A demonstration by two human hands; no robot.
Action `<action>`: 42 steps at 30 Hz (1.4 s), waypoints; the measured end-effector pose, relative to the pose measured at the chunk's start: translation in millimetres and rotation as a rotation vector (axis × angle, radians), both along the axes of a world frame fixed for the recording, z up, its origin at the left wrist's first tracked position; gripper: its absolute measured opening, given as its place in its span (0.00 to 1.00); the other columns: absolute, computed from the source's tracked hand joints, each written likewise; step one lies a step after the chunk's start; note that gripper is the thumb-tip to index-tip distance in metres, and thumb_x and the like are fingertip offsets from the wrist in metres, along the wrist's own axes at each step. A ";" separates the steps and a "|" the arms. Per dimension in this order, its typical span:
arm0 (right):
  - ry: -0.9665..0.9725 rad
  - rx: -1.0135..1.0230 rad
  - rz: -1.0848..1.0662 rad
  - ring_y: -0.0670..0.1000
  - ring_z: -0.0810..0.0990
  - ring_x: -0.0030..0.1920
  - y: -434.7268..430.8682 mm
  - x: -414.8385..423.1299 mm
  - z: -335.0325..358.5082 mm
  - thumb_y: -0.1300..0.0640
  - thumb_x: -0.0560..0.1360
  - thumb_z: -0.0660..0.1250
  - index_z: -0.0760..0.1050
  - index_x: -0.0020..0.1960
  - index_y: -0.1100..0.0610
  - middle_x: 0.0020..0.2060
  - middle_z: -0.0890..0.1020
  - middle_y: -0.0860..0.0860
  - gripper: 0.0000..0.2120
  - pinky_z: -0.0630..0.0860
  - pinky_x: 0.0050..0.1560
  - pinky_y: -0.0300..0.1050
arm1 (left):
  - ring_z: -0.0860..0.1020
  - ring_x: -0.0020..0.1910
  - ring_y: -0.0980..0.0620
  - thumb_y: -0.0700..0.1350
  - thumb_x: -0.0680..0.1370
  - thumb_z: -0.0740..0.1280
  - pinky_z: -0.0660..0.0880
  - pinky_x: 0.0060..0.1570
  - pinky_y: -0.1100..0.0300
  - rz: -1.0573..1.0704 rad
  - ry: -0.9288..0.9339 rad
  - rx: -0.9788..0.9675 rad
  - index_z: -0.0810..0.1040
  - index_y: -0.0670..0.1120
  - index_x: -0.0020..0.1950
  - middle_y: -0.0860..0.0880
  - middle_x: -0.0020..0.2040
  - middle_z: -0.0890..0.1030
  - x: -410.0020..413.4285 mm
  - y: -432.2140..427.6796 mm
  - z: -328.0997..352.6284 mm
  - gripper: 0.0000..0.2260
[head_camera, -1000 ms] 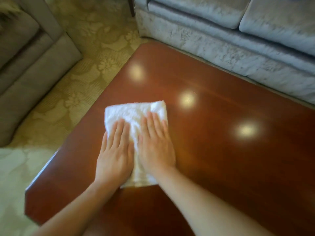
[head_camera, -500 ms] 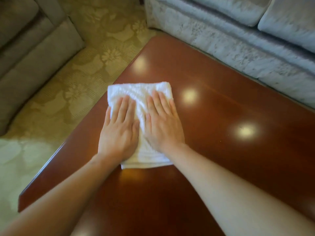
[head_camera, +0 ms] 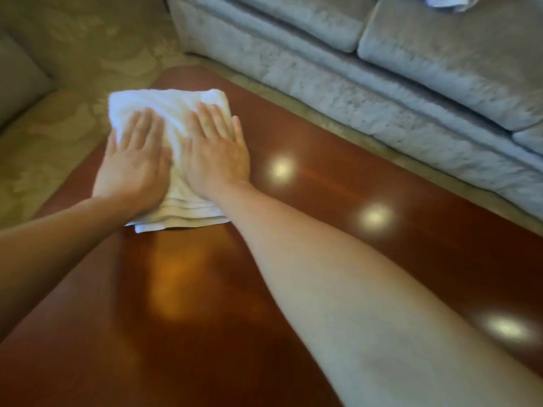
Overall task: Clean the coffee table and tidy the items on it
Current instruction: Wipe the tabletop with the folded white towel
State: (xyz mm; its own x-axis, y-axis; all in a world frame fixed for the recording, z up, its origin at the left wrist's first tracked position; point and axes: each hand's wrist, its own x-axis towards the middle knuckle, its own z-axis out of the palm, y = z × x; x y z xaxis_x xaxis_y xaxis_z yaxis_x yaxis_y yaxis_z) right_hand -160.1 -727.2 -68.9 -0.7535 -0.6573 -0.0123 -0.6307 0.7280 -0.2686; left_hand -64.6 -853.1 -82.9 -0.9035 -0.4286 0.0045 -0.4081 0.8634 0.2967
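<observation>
Both flat, open palms, left hand [head_camera: 132, 163] and right hand [head_camera: 216, 154], have pushed the towel [head_camera: 173, 113] toward 11 o'clock to the table [head_camera: 367, 259] corner, finishing that wiping stroke.

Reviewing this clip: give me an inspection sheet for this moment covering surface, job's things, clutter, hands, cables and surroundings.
Surface: glossy reddish-brown wooden coffee table, with bright light reflections on it; no spills visible.
Job's things: folded white terry towel lying flat near the table's far left corner, its far edge at or just past the table edge.
Clutter: nothing seen on the visible tabletop.
Hands: left hand and right hand both flat, palms down, side by side on the towel, fingers extended, not gripping.
Cables: nothing seen.
Surroundings: pale grey velvet sofa along the far side; a second grey upholstered seat at left; beige floral-patterned carpet. The picture is slightly blurred.
</observation>
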 end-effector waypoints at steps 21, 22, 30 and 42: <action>-0.064 0.011 -0.467 0.49 0.43 0.86 483.0 -46.5 4.0 0.48 0.88 0.45 0.53 0.86 0.51 0.87 0.52 0.47 0.27 0.44 0.83 0.64 | 0.51 0.86 0.43 0.52 0.86 0.46 0.46 0.82 0.41 -0.509 0.055 -0.018 0.56 0.39 0.84 0.40 0.86 0.54 -109.3 454.3 -6.7 0.29; -0.066 0.013 -0.502 0.50 0.43 0.86 502.6 -38.8 3.5 0.48 0.88 0.45 0.54 0.86 0.51 0.87 0.52 0.47 0.27 0.45 0.83 0.64 | 0.51 0.86 0.44 0.52 0.86 0.46 0.44 0.82 0.43 -0.547 0.064 -0.026 0.57 0.39 0.84 0.41 0.86 0.55 -107.2 472.4 -8.0 0.29; -0.052 0.056 -0.651 0.51 0.46 0.86 577.9 82.9 -3.0 0.48 0.86 0.49 0.58 0.85 0.53 0.86 0.54 0.51 0.28 0.53 0.84 0.61 | 0.57 0.84 0.40 0.48 0.84 0.50 0.58 0.80 0.36 -0.697 0.073 -0.108 0.63 0.34 0.81 0.38 0.84 0.59 -9.2 547.0 -1.5 0.28; 0.061 0.268 -0.694 0.49 0.49 0.85 712.0 293.1 -0.1 0.45 0.87 0.40 0.69 0.77 0.53 0.83 0.59 0.49 0.28 0.55 0.76 0.58 | 0.61 0.83 0.47 0.55 0.78 0.62 0.59 0.78 0.45 -0.695 -0.069 0.021 0.78 0.42 0.74 0.43 0.77 0.73 195.4 685.0 -2.9 0.29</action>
State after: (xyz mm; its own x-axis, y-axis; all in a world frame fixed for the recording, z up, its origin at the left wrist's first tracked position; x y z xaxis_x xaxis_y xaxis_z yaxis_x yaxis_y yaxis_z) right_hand 133.0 -15.2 -68.9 -0.9987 -0.0108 -0.0505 -0.0106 0.9999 -0.0050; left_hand 130.8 -168.1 -85.8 -0.9662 0.2498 -0.0642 0.2187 0.9255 0.3093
